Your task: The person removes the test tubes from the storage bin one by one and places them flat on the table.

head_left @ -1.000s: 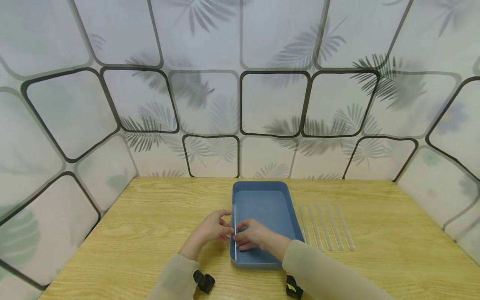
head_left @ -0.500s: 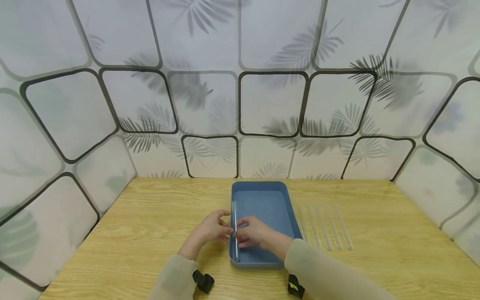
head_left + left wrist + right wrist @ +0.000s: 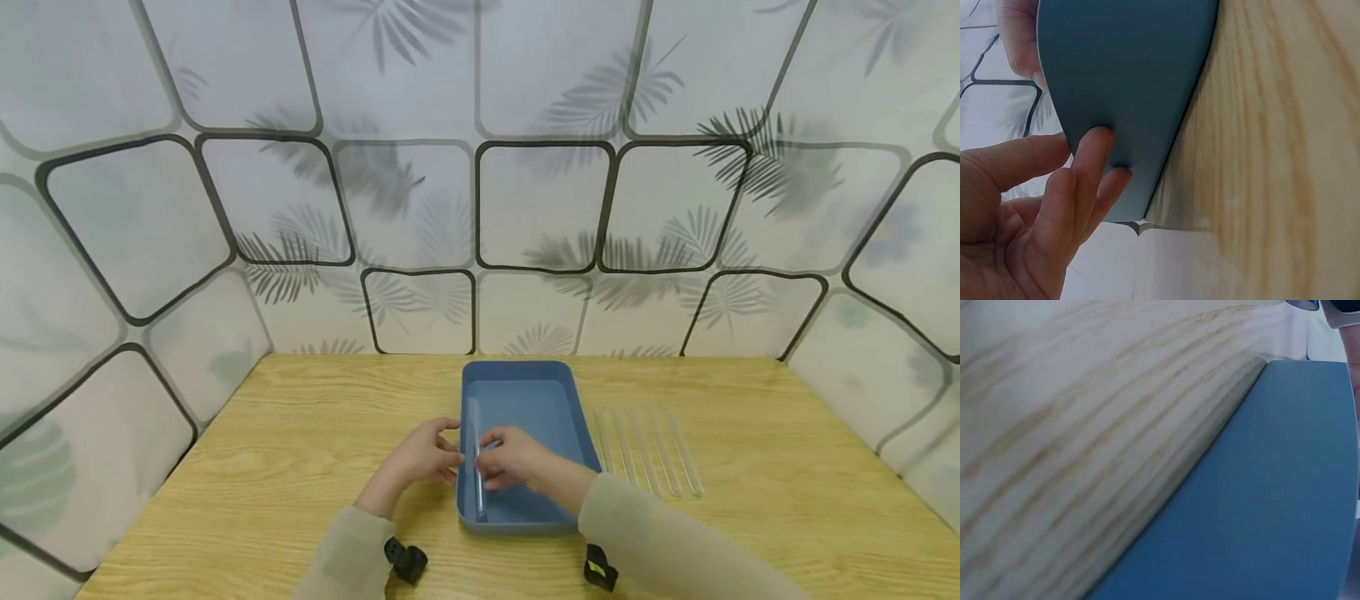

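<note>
My right hand (image 3: 517, 458) reaches into a blue rectangular tray (image 3: 525, 408) and pinches a clear, slender tube (image 3: 481, 496) that lies lengthwise near the left wall. The tube's far part is faint against the blue. At the tray's left side is my left hand (image 3: 423, 454). In the left wrist view, extended fingers of the left hand (image 3: 1041, 200) touch the outside of the tray wall (image 3: 1129, 75), its thumb close to the rim. Mostly the tray's outer wall (image 3: 1260, 487) fills the right wrist view, where the right hand's grip is hidden.
Several clear tubes (image 3: 651, 454) lie side by side on the wooden table (image 3: 337, 417), right of the tray. A patterned fabric screen (image 3: 420, 208) rises behind the table and along both sides. Black devices (image 3: 408, 562) sit by the wrists.
The right hand has moved slightly right with the tube, shifting it away from the tray's left wall. The left hand keeps its place at the tray's side.
</note>
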{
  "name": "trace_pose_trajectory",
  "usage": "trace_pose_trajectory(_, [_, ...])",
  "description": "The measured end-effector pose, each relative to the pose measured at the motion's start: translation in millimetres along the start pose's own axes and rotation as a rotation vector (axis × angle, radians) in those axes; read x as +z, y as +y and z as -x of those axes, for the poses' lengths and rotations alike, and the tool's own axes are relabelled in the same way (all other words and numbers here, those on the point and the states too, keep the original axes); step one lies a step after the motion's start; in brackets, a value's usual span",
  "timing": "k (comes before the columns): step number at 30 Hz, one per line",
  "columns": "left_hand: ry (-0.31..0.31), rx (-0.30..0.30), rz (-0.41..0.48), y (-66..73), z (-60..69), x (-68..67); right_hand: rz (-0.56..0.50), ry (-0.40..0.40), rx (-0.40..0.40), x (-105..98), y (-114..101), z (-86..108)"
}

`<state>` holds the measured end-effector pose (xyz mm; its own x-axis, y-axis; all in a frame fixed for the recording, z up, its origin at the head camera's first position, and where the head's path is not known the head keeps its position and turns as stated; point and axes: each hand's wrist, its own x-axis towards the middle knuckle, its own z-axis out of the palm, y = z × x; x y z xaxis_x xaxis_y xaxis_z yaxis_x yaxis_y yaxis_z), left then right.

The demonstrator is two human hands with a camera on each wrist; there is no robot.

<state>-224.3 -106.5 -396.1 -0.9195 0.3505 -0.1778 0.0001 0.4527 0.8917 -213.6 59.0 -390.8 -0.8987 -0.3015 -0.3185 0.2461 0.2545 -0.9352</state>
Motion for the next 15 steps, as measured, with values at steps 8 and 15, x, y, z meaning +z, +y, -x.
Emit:
trace_pose_trajectory(8, [0.003,0.010,0.006,-0.3,0.2,0.3,0.011,0.018,0.000,-13.0,-1.7,4.6])
trace_pose_trajectory(15, [0.012,0.001,0.002,2.8,2.1,1.6,0.023,0.038,0.015,-27.2,-4.6,12.4])
